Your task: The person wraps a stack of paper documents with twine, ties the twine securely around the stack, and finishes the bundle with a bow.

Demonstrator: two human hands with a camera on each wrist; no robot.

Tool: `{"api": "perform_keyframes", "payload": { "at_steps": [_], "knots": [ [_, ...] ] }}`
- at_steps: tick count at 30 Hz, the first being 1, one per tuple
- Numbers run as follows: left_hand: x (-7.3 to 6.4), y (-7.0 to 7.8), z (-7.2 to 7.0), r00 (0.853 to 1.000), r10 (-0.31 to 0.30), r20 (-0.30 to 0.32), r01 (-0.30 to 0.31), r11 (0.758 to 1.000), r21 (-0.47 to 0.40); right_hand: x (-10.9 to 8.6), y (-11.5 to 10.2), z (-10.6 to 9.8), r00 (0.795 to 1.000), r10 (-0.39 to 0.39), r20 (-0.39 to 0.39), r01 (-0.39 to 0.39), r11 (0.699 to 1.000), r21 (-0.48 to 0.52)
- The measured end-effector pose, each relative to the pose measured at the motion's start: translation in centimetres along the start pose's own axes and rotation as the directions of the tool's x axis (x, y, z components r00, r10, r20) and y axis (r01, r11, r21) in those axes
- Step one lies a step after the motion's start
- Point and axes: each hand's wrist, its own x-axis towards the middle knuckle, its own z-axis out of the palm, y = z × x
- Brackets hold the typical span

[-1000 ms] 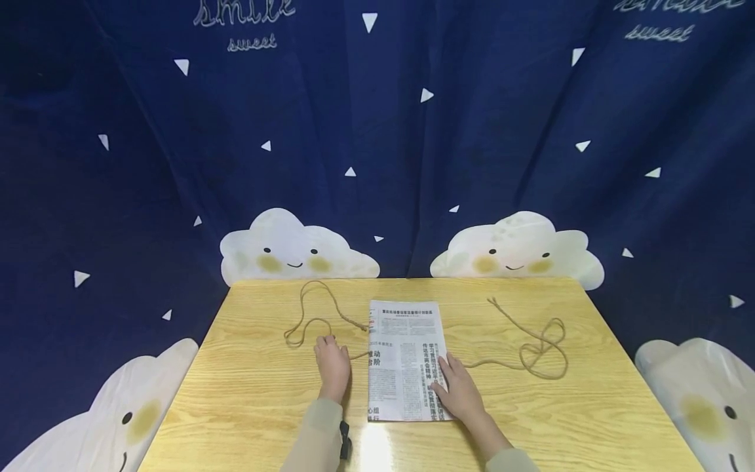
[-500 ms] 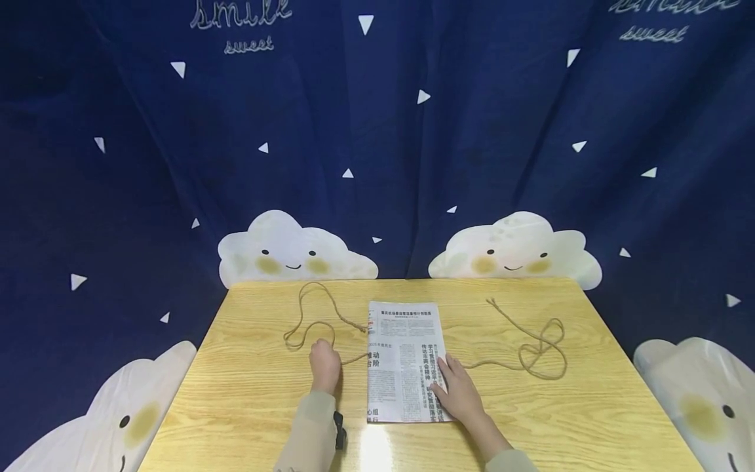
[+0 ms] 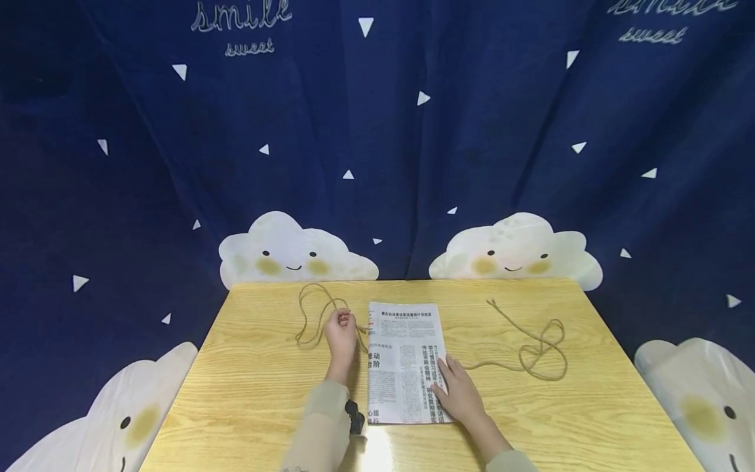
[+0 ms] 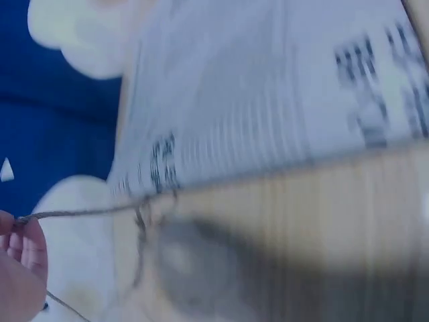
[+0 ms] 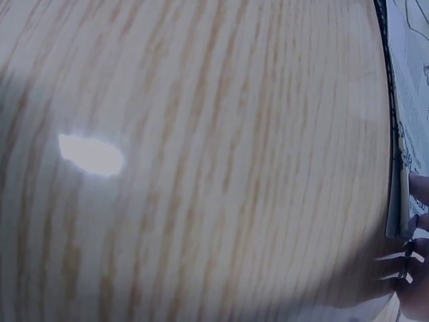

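Left cord: one stretch of the left cord is between the fingers of the left grip; a slack loop lies beyond it toward the far edge, and another stretch runs to the newspaper's left side.
Left grip: clenched on the cord, fingers curled and pinching it, just beside the newspaper's left edge.
Newspaper: the folded newspaper lies flat between the two grips, its long sides running away from the person.
Right grip: released, fingers spread; the right grip rests on the newspaper's near right edge.
Right cord: the right cord comes from the newspaper's right side into a loose tangle, beyond the right grip and apart from it; any join under the paper is hidden.
Tabletop: wood grain shows on the tabletop from the cords out to both side edges, widest toward the near corners.
Backdrop: a navy curtain stands behind the far edge.
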Motion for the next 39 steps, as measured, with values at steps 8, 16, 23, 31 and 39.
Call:
{"api": "perform_keyframes", "payload": {
  "at_steps": [8,16,23,31,39],
  "knots": [
    [-2.2,1.4,3.9,0.953,0.19,0.234,-0.176,0.981,-0.078,-0.1,-0.1,-0.2,1.0,-0.002,0.01,0.002,1.0,0.001],
    [-5.1,0.4,5.7,0.828,0.278,0.487,-0.364,0.927,0.088,-0.2,-0.3,-0.4,1.0,-0.015,-0.003,0.015,1.0,0.004],
    [-6.4,-1.1,5.8,0.748,0.149,0.647,-0.401,0.878,0.261,-0.2,-0.3,-0.4,1.0,-0.02,-0.016,0.02,1.0,0.004],
    [-6.8,-1.9,5.0,0.658,0.131,0.742,-0.506,0.806,0.306,-0.2,0.0,-0.2,1.0,-0.009,-0.014,0.009,1.0,0.015],
    [-5.1,-1.6,2.7,0.766,0.286,0.575,-0.545,0.764,0.346,-0.2,0.0,-0.2,1.0,-0.014,-0.009,0.014,1.0,0.006]
  ]
}}
